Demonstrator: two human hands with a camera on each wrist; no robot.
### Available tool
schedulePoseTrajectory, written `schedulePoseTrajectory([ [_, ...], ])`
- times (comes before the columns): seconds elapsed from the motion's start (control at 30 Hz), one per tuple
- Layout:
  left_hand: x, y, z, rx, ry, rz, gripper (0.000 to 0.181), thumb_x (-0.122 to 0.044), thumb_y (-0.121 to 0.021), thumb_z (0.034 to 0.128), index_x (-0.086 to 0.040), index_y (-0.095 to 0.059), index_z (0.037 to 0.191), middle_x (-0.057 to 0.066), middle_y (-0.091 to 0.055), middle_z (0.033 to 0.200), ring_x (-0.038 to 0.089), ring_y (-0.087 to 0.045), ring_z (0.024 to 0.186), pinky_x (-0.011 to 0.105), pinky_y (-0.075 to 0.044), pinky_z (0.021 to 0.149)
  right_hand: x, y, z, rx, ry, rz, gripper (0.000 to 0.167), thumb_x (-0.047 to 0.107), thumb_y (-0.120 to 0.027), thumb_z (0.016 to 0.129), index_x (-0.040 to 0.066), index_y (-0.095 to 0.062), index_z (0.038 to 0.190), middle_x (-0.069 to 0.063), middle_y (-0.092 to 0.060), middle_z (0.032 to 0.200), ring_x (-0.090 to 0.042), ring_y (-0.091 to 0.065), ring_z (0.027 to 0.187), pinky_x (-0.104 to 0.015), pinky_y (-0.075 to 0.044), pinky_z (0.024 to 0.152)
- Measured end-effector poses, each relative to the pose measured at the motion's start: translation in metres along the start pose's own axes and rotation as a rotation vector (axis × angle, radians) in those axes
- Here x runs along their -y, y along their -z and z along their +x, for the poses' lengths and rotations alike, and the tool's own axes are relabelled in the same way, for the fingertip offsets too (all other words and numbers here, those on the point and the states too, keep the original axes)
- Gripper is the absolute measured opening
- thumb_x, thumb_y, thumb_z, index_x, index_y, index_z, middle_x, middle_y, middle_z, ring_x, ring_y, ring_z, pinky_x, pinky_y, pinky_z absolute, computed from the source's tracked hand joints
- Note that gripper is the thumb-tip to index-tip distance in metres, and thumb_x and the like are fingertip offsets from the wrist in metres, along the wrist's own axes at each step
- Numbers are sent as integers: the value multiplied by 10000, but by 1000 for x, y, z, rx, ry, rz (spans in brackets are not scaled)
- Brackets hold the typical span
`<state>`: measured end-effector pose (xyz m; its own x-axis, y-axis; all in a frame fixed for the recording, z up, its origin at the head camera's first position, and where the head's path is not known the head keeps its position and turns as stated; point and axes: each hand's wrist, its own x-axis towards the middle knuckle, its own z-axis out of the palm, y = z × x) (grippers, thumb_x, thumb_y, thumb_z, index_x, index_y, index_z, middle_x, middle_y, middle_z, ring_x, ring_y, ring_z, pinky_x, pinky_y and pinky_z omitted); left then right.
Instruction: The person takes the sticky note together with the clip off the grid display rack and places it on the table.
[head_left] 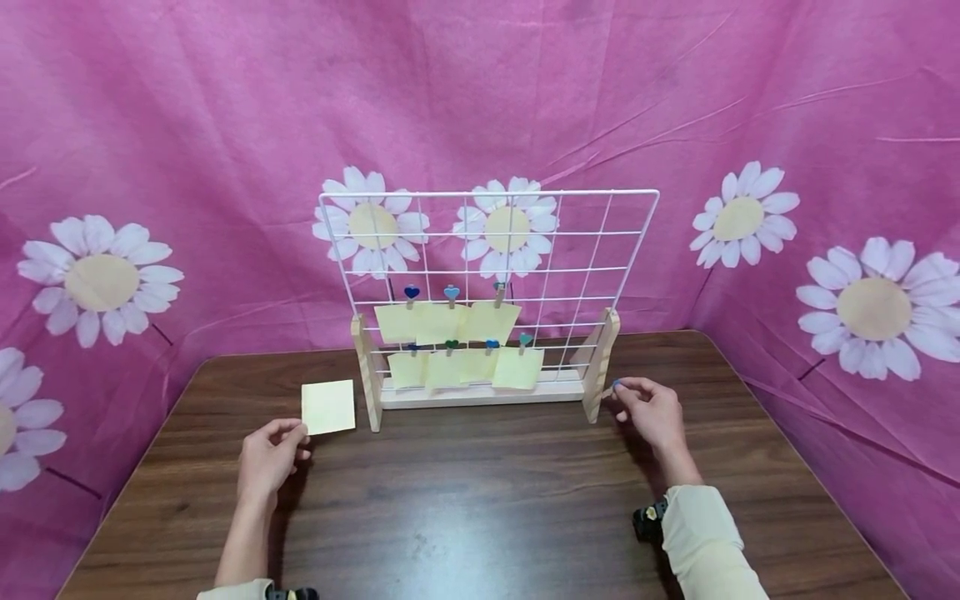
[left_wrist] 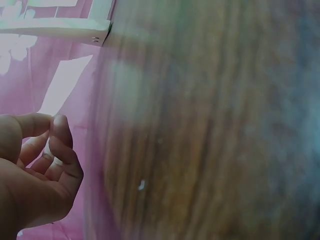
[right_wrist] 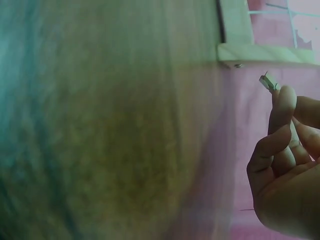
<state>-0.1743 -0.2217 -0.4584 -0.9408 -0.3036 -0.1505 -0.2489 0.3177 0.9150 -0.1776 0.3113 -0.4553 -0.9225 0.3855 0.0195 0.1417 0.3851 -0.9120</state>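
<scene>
My left hand [head_left: 272, 457] pinches a pale yellow sticky note [head_left: 328, 407] by its lower left corner, left of the rack. In the left wrist view the note [left_wrist: 65, 85] stands up from between thumb and fingertip. Over on the right, my right hand [head_left: 654, 412] pinches a small wooden clothespin with a blue top [head_left: 617, 384] beside the rack's right leg; its tip [right_wrist: 268, 81] pokes out past the fingers in the right wrist view. Between the hands stands a white wire grid rack [head_left: 570, 271] with two rows of yellow notes [head_left: 442, 323] clipped on by heart-topped clothespins [head_left: 452, 293].
The rack rests on wooden legs [head_left: 602, 362] and a pale base bar [head_left: 480, 397] near the back of the dark wooden table [head_left: 465, 500]. Behind and at both sides hangs a pink cloth [head_left: 247, 125] printed with large white daisies [head_left: 873, 308].
</scene>
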Motion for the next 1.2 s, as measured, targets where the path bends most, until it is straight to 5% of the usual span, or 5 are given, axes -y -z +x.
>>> schedulePoseTrajectory([
  [0.4,9,2,6,25,26,-16,322,-90,-582,959,104,-627,1213,-64,-693,744,62,-643,592,237,-433,453,-15,5,7,130,-126,78,303,121,-589,1026,-80,-579,1252,49,-729,857,-50,-649,598,-229,-477,500],
  [0.83,13,-1,10,6,31,76,291,-97,-578,941,98,-658,1141,-31,-685,743,81,-627,580,262,-473,459,-25,7,10,145,-198,64,279,98,-557,1038,-110,-557,1223,21,-685,792,-56,-631,584,-219,-518,488],
  [1.2,13,2,11,-1,36,45,274,-77,-582,960,132,-644,1128,-22,-642,724,82,-620,555,232,-511,476,-22,8,11,142,-229,102,290,72,-553,1030,-134,-529,1233,-9,-656,782,-62,-625,584,-210,-529,500],
])
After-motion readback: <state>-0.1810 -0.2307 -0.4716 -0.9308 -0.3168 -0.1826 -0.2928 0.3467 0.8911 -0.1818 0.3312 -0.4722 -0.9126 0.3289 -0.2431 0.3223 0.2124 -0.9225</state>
